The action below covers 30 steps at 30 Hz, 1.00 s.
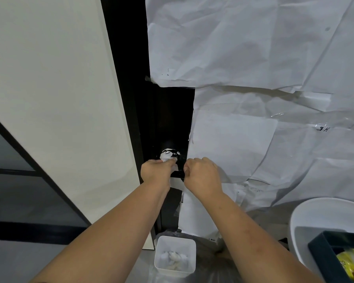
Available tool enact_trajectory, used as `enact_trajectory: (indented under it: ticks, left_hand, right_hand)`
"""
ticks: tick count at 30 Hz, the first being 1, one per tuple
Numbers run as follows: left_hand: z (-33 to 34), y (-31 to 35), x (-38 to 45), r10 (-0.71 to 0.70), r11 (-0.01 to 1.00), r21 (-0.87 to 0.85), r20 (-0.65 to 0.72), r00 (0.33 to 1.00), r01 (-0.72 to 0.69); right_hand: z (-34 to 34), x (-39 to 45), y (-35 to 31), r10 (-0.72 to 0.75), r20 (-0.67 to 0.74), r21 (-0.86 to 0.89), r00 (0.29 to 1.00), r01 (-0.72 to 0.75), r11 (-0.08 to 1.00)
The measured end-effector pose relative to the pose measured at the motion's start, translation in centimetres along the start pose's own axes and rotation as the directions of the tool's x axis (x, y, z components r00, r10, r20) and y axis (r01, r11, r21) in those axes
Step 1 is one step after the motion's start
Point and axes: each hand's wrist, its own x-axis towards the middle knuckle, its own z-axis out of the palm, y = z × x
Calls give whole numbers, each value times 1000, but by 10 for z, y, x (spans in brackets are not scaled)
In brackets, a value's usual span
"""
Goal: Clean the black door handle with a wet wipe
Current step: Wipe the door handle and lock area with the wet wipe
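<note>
The black door handle (170, 144) juts out from the black door strip, its end smeared with white. A white wet wipe (168, 156) lies bunched over the handle's end. My left hand (155, 172) pinches the wipe from below left, fingers curled on it. My right hand (202, 174) is just right of the handle with its fingers curled; they seem to hold the black lever part, but the grip itself is hidden.
Crumpled white paper (253, 58) covers the door to the right. A white wall panel (49, 99) stands on the left. On the floor below sits a white bin (175, 240) with used wipes. A white round table (298, 225) with a dark tray (319, 244) is at lower right.
</note>
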Motion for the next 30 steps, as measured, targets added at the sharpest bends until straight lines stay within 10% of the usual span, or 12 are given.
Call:
enact_trajectory:
  ticks: [16,30]
  left_hand:
    - [0,-10,11,-232,894,-380,66,970,239]
    - [-15,-20,20,-228,812,-426,397,889,399]
  right_hand:
    - [-3,1,0,-3,23,2,1000,3,1000]
    - [0,0,0,4,18,8,1000,-4,1000]
